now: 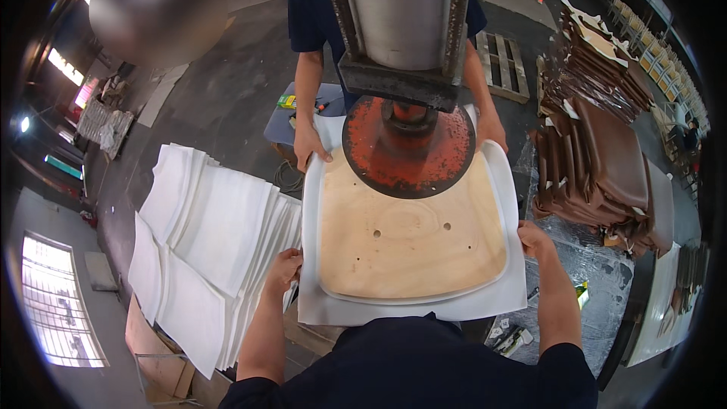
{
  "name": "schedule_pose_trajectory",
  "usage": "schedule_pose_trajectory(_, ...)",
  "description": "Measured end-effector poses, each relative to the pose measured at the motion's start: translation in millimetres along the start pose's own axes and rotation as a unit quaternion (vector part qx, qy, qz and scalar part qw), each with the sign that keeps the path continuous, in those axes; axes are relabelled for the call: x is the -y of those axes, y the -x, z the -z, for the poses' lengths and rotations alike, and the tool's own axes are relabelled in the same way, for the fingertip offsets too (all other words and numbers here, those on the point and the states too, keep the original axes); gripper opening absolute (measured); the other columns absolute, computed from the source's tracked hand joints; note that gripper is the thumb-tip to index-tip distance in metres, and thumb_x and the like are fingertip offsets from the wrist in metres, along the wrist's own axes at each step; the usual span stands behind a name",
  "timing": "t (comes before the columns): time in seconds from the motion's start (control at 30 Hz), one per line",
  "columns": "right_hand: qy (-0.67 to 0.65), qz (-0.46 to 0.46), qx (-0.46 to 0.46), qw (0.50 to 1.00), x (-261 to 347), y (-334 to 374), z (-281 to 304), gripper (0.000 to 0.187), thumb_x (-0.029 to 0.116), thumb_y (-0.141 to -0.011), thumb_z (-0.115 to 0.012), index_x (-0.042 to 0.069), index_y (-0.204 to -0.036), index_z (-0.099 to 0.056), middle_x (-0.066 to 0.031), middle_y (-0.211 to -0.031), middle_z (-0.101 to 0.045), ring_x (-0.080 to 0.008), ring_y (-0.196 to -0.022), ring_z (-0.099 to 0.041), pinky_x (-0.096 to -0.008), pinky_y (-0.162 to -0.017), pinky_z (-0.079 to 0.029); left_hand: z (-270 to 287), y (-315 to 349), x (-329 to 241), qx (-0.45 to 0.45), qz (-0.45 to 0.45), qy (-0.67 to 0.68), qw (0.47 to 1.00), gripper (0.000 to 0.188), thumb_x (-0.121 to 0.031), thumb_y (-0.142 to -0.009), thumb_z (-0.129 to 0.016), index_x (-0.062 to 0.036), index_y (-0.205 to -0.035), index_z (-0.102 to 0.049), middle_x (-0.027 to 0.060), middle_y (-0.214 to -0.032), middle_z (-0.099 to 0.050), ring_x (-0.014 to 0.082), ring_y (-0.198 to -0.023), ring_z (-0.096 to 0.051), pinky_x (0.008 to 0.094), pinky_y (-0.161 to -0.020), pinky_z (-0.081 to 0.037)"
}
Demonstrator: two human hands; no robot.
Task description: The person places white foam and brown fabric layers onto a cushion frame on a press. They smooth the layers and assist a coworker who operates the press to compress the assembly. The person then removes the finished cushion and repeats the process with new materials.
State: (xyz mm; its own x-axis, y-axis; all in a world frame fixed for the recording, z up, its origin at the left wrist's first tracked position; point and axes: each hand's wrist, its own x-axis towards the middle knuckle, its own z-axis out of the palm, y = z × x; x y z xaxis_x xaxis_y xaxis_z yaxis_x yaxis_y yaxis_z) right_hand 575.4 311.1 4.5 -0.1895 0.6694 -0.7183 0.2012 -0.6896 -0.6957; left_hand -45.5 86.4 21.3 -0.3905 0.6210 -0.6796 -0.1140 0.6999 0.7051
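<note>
A pale plywood seat board (409,251) with rounded corners and a few small holes lies on a white padding sheet (500,304). My left hand (285,270) is closed on the sheet's left edge, near its front corner. At the right edge my right hand (535,239) grips the same sheet, fingers partly hidden. Opposite me, a co-worker's hands (309,144) hold the far corners. A round red press plate (371,163) with worn paint hangs over the far part of the board and covers it from view.
Above the plate rises a thick grey press cylinder (401,15). Stacked white sheets (219,220) stand at the left. Piles of brown covered cushions (606,159) sit at the right. A wooden pallet (503,64) lies behind the co-worker, and a blue stool (280,129) stands beside them.
</note>
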Motion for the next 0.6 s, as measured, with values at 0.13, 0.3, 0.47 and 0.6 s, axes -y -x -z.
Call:
schedule_pose_trajectory(0.13,0.131,-0.005,-0.052,0.990,9,8,-13,0.042,0.023,-0.094,-0.084,0.000,-0.129,-0.079,-0.0078,-0.112,-0.081,-0.0184,-0.096,-0.077,-0.0370,-0.080,-0.061,-11,1,-7,-0.005,0.033,-0.039,0.999,0.053,-0.037,-0.104,-0.075,0.0072,-0.134,-0.076,0.0027,-0.076,-0.069,0.0116,-0.051,-0.054,0.0335,-0.044,-0.037)
schedule_pose_trajectory(0.3,0.301,0.095,-0.249,0.915,6,19,-56,0.062,0.047,-0.095,-0.077,-0.001,-0.134,-0.073,-0.0342,-0.124,-0.076,-0.0457,-0.127,-0.072,-0.0488,-0.107,-0.056,-44,14,2,-0.130,-0.036,-0.115,0.984,0.061,-0.039,-0.107,-0.063,0.0206,-0.119,-0.075,0.0214,-0.092,-0.080,0.0348,-0.090,-0.077,0.0496,-0.081,-0.059)
schedule_pose_trajectory(0.47,0.294,0.100,-0.368,0.876,-12,16,-70,0.041,0.031,-0.100,-0.070,0.003,-0.130,-0.072,-0.0306,-0.114,-0.079,-0.0491,-0.114,-0.075,-0.0579,-0.099,-0.059,-70,7,7,-0.216,-0.158,-0.433,0.861,0.054,-0.033,-0.106,-0.048,0.0103,-0.111,-0.080,0.0395,-0.105,-0.075,0.0591,-0.103,-0.072,0.0626,-0.091,-0.057)
schedule_pose_trajectory(0.6,0.314,0.155,-0.420,0.837,-17,26,-98,0.017,0.017,-0.103,-0.066,0.006,-0.115,-0.071,-0.0257,-0.099,-0.079,-0.0479,-0.096,-0.077,-0.0611,-0.085,-0.061,-81,9,21,-0.263,-0.190,-0.419,0.848,0.049,-0.029,-0.108,-0.050,0.0084,-0.103,-0.080,0.0365,-0.100,-0.077,0.0576,-0.097,-0.074,0.0638,-0.087,-0.057)
